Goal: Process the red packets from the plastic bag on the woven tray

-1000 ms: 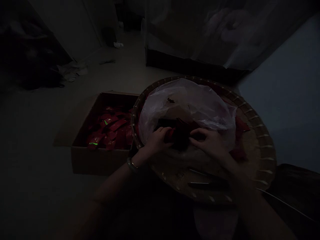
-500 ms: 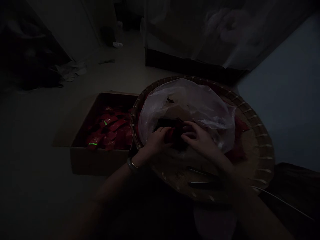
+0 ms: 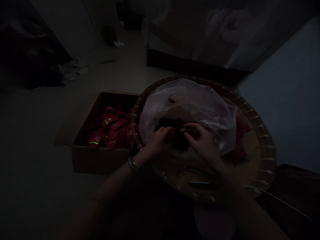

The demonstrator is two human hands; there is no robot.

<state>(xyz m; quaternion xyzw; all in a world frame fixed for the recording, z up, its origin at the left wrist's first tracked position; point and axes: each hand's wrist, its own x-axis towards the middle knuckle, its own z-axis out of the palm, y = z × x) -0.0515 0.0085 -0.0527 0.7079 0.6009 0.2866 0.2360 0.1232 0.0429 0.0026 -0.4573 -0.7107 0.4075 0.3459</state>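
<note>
The picture is very dark. My left hand [image 3: 158, 141] has its fingers closed round a small red packet [image 3: 172, 133], mostly hidden by the fingers and shadow. My right hand [image 3: 202, 141] is just right of the packet, its thumb and fingertips drawn together in a pinch; whatever lies between them is too dark to make out. Both hands are at the mouth of a clear plastic bag [image 3: 210, 103] with dark contents. The bag lies in a round woven bamboo tray [image 3: 265, 146]. Two slim dark tools [image 3: 203, 184] lie near the tray's front edge.
Left of the tray, an open cardboard box [image 3: 100, 161] holds many red packets [image 3: 118, 125]. More red packets [image 3: 237, 151] lie at the tray's right side. A white cable [image 3: 280, 200] runs off to the right. Behind stands a large plastic-covered object [image 3: 190, 40]; a pale wall [image 3: 295, 83] is at right.
My right hand's thumb and fingertips have come closer together beside the red packet. My left hand keeps its hold. The whole view has shifted slightly.
</note>
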